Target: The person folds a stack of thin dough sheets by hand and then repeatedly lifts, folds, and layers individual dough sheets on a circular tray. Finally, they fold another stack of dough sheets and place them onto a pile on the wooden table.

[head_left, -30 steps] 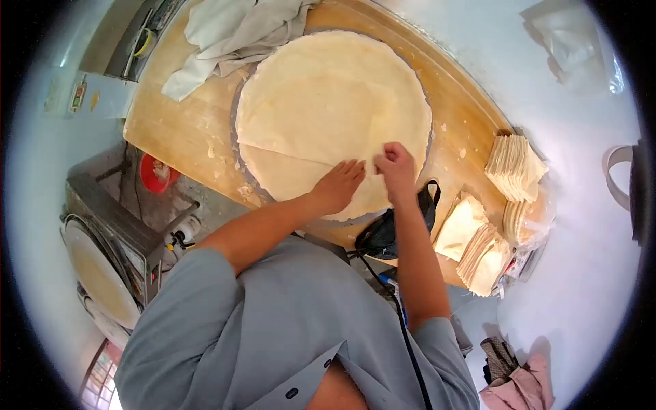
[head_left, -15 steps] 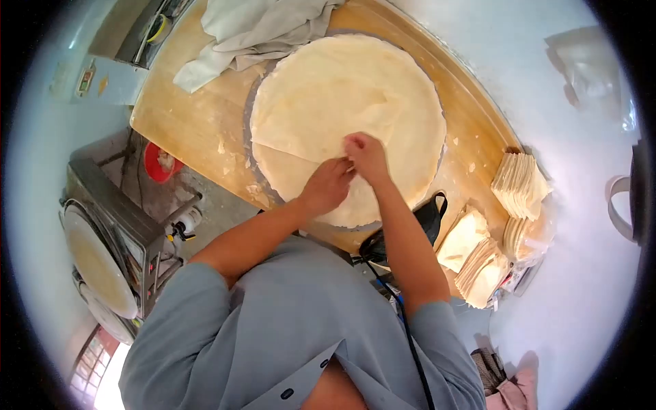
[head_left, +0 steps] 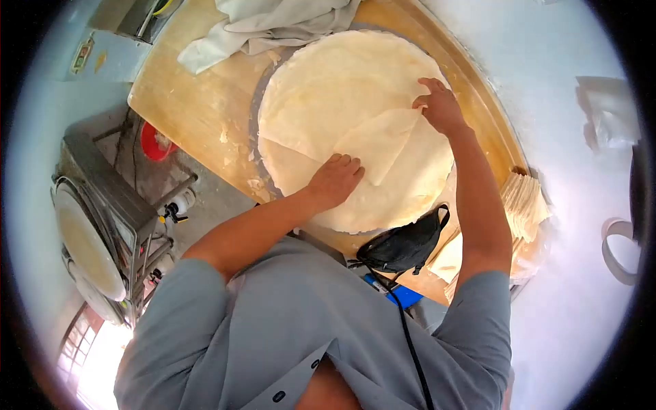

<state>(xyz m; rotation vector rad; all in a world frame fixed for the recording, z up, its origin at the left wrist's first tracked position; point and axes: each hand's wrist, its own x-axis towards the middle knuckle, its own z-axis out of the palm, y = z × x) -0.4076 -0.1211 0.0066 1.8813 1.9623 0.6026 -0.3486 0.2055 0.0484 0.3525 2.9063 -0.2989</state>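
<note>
A stack of large, round, pale thin dough sheets (head_left: 321, 82) lies on a grey round base (head_left: 254, 116) on the wooden table. My right hand (head_left: 443, 108) is at the stack's right side, pinching the corner of a thin dough sheet (head_left: 386, 133) between thumb and finger. That piece is drawn out to a point and lies partly over the stack. My left hand (head_left: 336, 181) rests palm down on the near part of the stack, fingers together and slightly bent, beside the left end of the piece. A cut edge runs left from near it.
A crumpled light cloth (head_left: 273, 27) lies at the table's far side. Near the front edge sits a black pouch (head_left: 403, 242) with a cord. Stacked cut sheets (head_left: 523, 205) stand at right, partly behind my arm. A red basin (head_left: 156, 142) is on the floor at left.
My hands were close together over the stack's middle. My right hand has moved up and right, with a sheet corner pinched in it; my left hand has settled flat on the stack.
</note>
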